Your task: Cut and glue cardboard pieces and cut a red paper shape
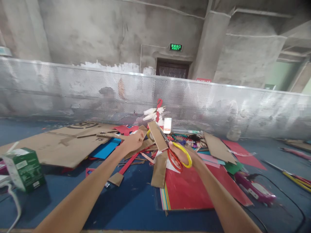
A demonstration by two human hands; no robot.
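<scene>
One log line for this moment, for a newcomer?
right hand: holding scissors; left hand: grip unclear; cardboard strip: alongside scissors; paper stack: on table

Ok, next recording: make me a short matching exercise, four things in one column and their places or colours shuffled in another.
Things:
1. Scissors
2. Box
3. Paper stack
4. Exit sign

Places or colours:
A. Red on top, several colours along one edge
B. Above the doorway
C. In the right hand
D. Green and white, at the far left

Pairs: 1-C, 2-D, 3-A, 4-B
</scene>
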